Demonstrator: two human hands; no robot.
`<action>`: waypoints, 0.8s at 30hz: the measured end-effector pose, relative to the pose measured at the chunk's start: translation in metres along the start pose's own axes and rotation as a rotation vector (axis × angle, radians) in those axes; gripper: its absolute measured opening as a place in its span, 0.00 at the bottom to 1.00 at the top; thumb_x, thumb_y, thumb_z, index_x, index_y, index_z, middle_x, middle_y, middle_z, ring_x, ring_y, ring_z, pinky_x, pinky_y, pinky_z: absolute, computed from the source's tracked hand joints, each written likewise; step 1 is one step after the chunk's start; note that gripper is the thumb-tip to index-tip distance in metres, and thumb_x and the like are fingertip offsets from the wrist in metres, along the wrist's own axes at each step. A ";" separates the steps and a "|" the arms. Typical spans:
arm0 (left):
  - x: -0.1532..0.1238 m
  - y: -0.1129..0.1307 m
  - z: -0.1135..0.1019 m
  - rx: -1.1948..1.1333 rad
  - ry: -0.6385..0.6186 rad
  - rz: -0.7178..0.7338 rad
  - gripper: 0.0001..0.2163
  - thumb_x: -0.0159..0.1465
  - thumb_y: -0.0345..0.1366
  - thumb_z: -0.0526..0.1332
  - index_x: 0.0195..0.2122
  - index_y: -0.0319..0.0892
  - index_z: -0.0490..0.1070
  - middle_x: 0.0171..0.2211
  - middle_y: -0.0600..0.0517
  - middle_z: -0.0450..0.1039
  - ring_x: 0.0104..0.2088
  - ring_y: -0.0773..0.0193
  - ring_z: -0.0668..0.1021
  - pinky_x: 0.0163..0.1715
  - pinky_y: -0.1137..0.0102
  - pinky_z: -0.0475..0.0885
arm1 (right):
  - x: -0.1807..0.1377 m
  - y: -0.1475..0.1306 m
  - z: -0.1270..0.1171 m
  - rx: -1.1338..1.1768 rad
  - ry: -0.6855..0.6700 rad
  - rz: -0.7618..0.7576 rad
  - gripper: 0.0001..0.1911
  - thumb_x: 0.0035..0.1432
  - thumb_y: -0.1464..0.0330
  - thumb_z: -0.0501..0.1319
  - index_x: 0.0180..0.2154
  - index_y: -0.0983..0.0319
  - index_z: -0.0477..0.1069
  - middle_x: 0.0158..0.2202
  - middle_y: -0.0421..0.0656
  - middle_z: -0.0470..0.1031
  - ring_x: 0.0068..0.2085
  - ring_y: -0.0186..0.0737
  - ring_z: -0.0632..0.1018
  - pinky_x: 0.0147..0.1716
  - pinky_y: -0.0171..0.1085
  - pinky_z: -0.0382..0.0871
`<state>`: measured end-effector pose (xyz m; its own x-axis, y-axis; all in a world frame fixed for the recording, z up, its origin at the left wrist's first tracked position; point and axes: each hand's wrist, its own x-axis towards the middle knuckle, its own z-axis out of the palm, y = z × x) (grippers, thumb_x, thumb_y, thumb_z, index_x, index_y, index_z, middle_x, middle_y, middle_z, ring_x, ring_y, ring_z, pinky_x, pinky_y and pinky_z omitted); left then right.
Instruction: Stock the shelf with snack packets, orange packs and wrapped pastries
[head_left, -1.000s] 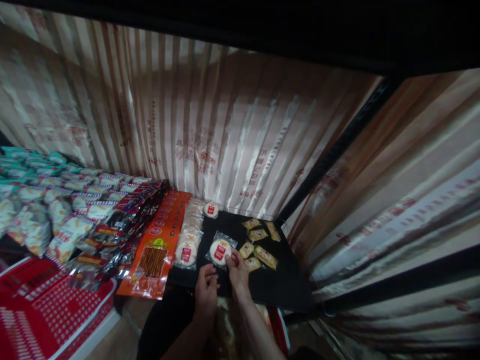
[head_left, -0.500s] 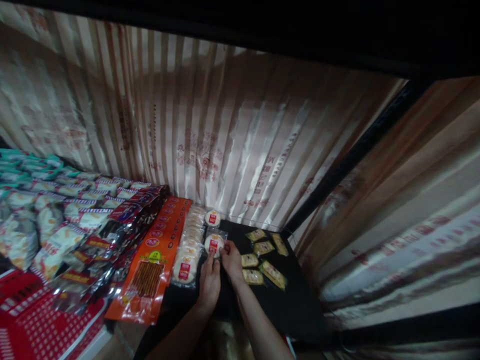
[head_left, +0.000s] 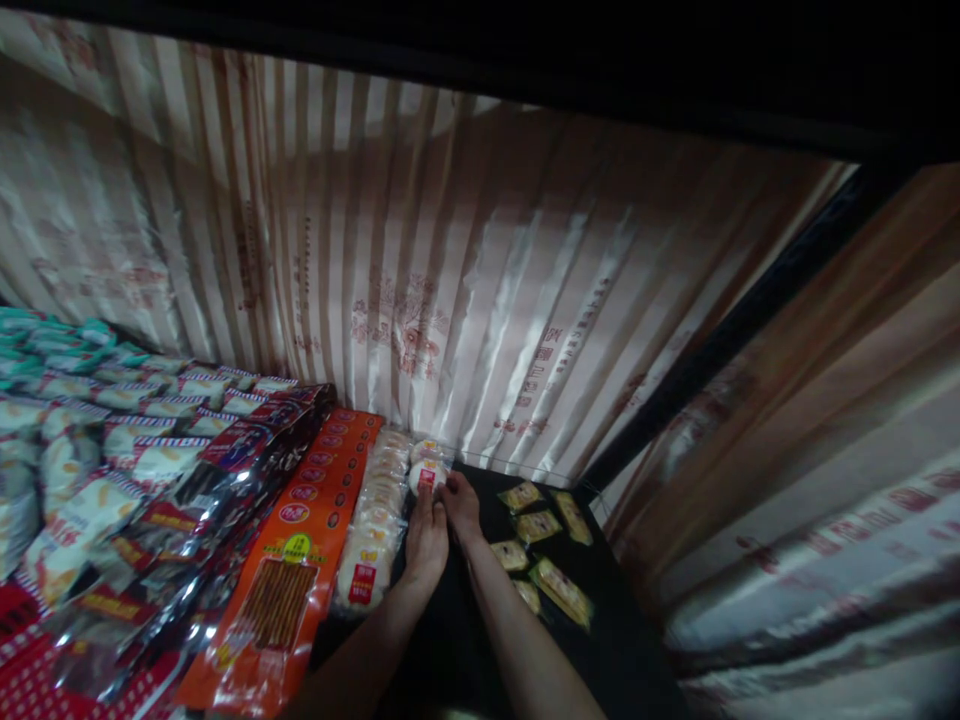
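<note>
Between my hands is a clear packet of round white rice crackers with a red label. The fingers of my left hand press on its lower edge, and my right hand pinches its right side. The packet lies over part of another cracker packet at the back. Just left of my hands runs a row of overlapping cracker packets of the same kind. On the right, several small yellow-wrapped snack packs lie scattered on a black surface.
An orange bag of brown sticks lies left of the cracker row. Farther left are dark shiny bags and many white snack bags. Pleated printed sheeting hangs behind, and a dark slanted post stands at right.
My hands have slid the cracker packet away from me, up against and partly over the rear one. The camera view has shifted slightly, with the goods lower in the picture.
</note>
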<state>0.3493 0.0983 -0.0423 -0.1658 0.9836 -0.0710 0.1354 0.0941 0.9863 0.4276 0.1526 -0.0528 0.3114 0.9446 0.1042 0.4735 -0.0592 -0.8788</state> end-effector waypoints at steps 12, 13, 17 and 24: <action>0.022 -0.009 0.015 -0.003 0.058 -0.043 0.19 0.59 0.32 0.51 0.51 0.35 0.65 0.57 0.39 0.63 0.60 0.54 0.61 0.61 0.60 0.51 | 0.019 0.004 0.008 -0.144 0.037 0.023 0.14 0.45 0.70 0.58 0.38 0.59 0.73 0.31 0.41 0.76 0.34 0.41 0.77 0.37 0.37 0.67; 0.022 -0.008 0.015 0.015 0.059 -0.046 0.19 0.59 0.31 0.50 0.51 0.33 0.64 0.57 0.38 0.62 0.60 0.53 0.61 0.61 0.60 0.51 | 0.019 0.004 0.008 -0.153 0.041 0.026 0.15 0.46 0.69 0.59 0.38 0.60 0.73 0.31 0.42 0.76 0.34 0.41 0.77 0.37 0.37 0.67; 0.018 0.000 0.011 0.117 0.025 -0.045 0.20 0.60 0.30 0.49 0.52 0.29 0.63 0.57 0.35 0.60 0.60 0.53 0.60 0.61 0.59 0.52 | 0.015 0.000 0.007 -0.171 0.057 0.035 0.14 0.46 0.69 0.60 0.37 0.60 0.74 0.31 0.43 0.76 0.35 0.42 0.76 0.37 0.38 0.67; -0.015 0.015 -0.003 0.215 -0.045 -0.018 0.18 0.62 0.31 0.47 0.51 0.31 0.65 0.56 0.38 0.63 0.58 0.57 0.64 0.60 0.65 0.53 | -0.026 -0.005 -0.006 -0.147 0.086 0.035 0.17 0.51 0.69 0.56 0.44 0.65 0.71 0.40 0.48 0.75 0.41 0.41 0.75 0.43 0.37 0.66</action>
<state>0.3509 0.0845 -0.0259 -0.1266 0.9869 -0.0997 0.3393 0.1375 0.9306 0.4225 0.1263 -0.0480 0.3964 0.9102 0.1198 0.5747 -0.1442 -0.8056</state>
